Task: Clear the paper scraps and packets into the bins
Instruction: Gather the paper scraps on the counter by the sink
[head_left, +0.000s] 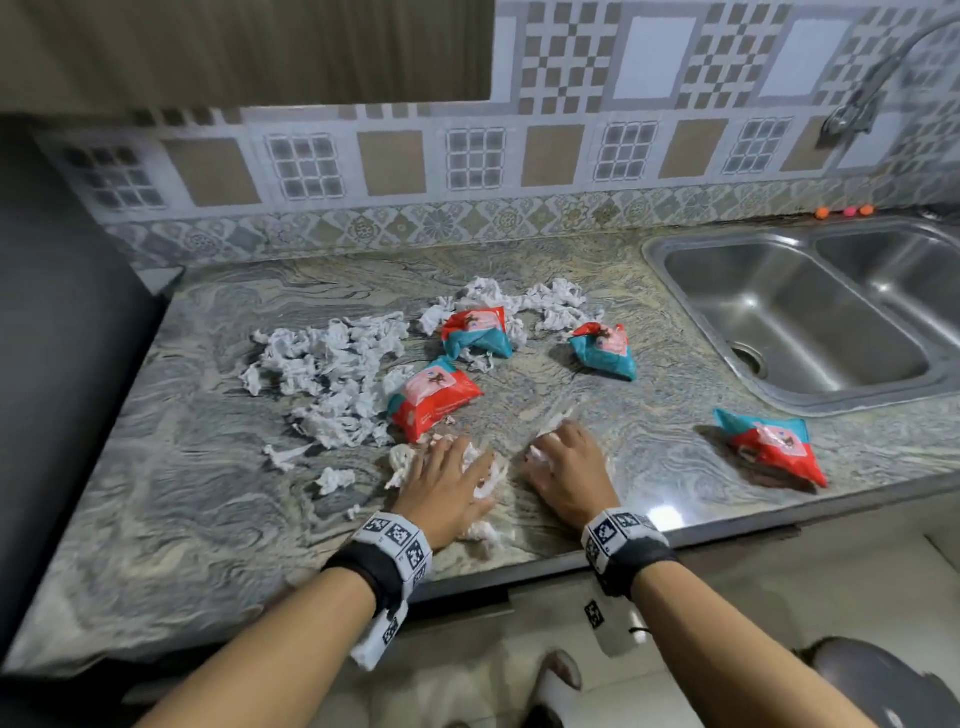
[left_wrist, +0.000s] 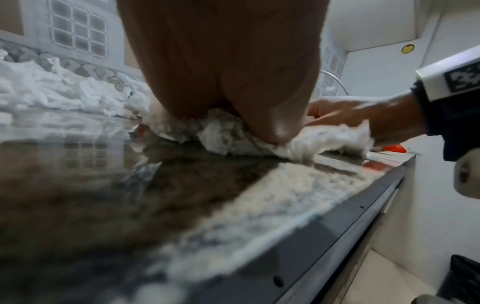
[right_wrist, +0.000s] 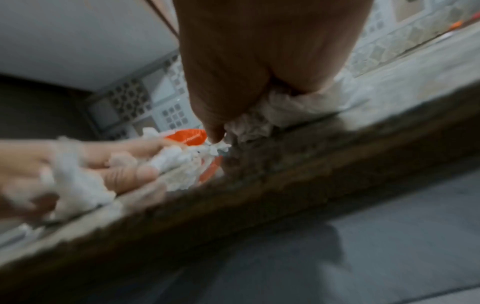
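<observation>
Torn white paper scraps (head_left: 332, 369) lie heaped on the marbled counter (head_left: 182, 493), with more at the back (head_left: 550, 301). Four red-and-teal packets lie among them: one near the pile (head_left: 434, 395), one behind it (head_left: 478, 330), one in the middle (head_left: 605, 351), and one at the right (head_left: 774, 447). My left hand (head_left: 449, 480) lies palm-down near the front edge, fingers curled into a clump of scraps (left_wrist: 226, 131). My right hand (head_left: 566, 465) is beside it, fingers curled over another clump (right_wrist: 280, 111). Both palms hide most of the paper under them.
A steel double sink (head_left: 831, 405) is set into the counter at the right, with a tap (head_left: 857, 104) above it. A dark appliance (head_left: 62, 364) borders the counter's left side. A dark rounded object (head_left: 883, 686) stands on the floor below right. The tiled wall closes the back.
</observation>
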